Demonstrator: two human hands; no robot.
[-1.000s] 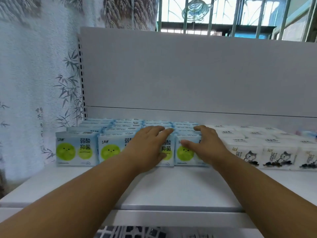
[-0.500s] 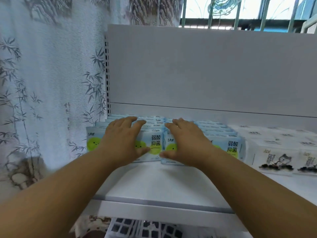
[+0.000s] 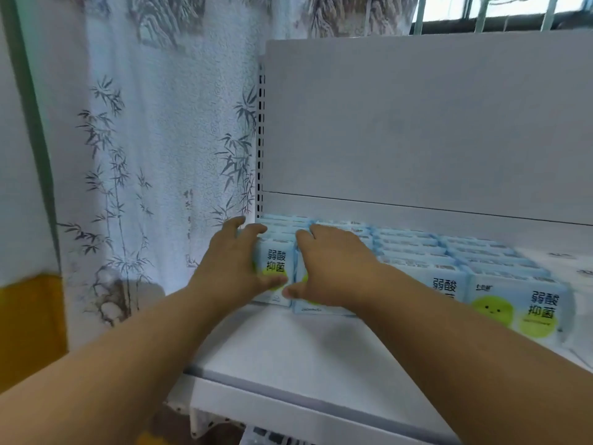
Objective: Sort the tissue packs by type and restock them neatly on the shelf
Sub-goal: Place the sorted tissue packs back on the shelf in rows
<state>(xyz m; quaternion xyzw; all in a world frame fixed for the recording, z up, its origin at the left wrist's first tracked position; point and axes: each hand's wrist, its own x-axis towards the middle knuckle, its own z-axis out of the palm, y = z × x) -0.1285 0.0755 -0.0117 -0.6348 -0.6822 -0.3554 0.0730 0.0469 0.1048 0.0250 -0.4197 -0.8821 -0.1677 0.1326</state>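
Here, both of a person's hands rest on blue tissue packs [image 3: 417, 252] lined up in rows at the left end of a white shelf [image 3: 305, 358]. The left hand [image 3: 232, 268] curls over the leftmost front pack [image 3: 276, 261]; the right hand [image 3: 330, 268] curls over its neighbour [image 3: 317, 308]. A bamboo-print curtain [image 3: 154, 155] hangs just beside the shelf.

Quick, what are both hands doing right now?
Left hand: holding the leftmost front blue tissue pack.
Right hand: holding the next blue pack.
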